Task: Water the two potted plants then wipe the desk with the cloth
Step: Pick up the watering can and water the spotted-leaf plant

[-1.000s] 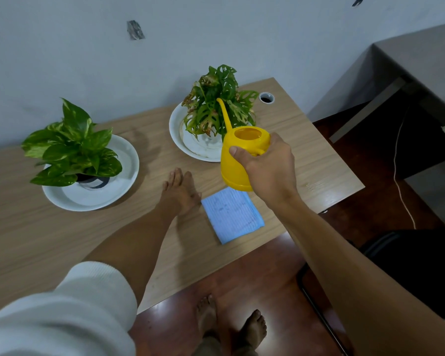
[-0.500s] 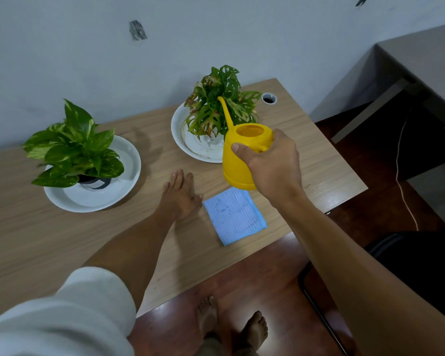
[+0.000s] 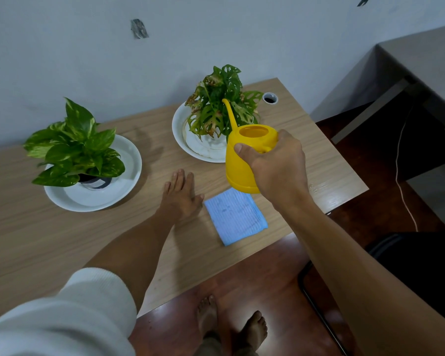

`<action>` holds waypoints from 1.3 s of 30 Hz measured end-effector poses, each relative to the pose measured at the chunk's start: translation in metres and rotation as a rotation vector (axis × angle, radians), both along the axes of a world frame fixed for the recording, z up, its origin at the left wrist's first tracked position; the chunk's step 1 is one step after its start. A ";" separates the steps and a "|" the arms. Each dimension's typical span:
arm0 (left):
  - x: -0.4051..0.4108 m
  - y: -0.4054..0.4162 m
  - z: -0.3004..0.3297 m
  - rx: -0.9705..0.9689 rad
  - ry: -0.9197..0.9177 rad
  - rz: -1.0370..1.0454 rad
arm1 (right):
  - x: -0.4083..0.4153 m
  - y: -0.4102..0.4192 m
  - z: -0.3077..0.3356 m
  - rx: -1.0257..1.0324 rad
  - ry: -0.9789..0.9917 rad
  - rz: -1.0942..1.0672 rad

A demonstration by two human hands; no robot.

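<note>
The right hand (image 3: 278,170) holds a yellow watering can (image 3: 244,155) above the bench (image 3: 36,240), with its fingers (image 3: 242,151) closed around the can's handle side and the thumb lying across the body. The can is upright, its open top facing up. Its thin spout (image 3: 229,111) points away toward the far plant (image 3: 221,104), and the spout tip lies among that plant's leaves. The far plant stands in a white dish (image 3: 180,132) at the far right of the bench.

The left hand (image 3: 180,196) rests palm down on the bench, fingers extended and close together, holding nothing. Just right of it lies a folded blue cloth (image 3: 235,217), flat near the bench's near edge and below the can.

The second plant (image 3: 75,147) stands in its own white dish (image 3: 129,170) at the left, well apart from the can.
</note>
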State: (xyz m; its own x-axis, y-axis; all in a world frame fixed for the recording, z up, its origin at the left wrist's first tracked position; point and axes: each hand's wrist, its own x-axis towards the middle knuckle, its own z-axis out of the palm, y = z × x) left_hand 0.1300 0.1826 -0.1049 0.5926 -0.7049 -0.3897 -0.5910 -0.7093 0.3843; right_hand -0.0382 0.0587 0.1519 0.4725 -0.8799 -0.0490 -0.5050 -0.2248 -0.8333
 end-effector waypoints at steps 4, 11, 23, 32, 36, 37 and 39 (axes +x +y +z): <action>0.000 -0.001 0.001 0.007 0.000 -0.001 | -0.001 0.001 0.001 -0.008 0.012 0.018; 0.001 -0.001 0.001 0.016 0.005 -0.010 | -0.006 -0.001 0.000 -0.025 0.020 0.031; 0.002 -0.001 0.001 0.026 0.018 -0.011 | -0.003 -0.009 0.000 -0.061 0.061 -0.019; 0.002 0.000 0.003 0.025 0.029 -0.013 | 0.001 -0.011 -0.004 -0.017 0.035 -0.001; 0.002 0.000 0.003 0.034 0.027 -0.016 | 0.000 -0.013 -0.005 -0.009 0.030 0.004; 0.002 0.000 0.003 0.035 0.025 -0.018 | 0.000 -0.014 -0.004 -0.010 0.030 0.006; 0.002 0.000 0.004 0.025 0.026 -0.016 | -0.001 -0.014 -0.003 -0.014 0.035 0.011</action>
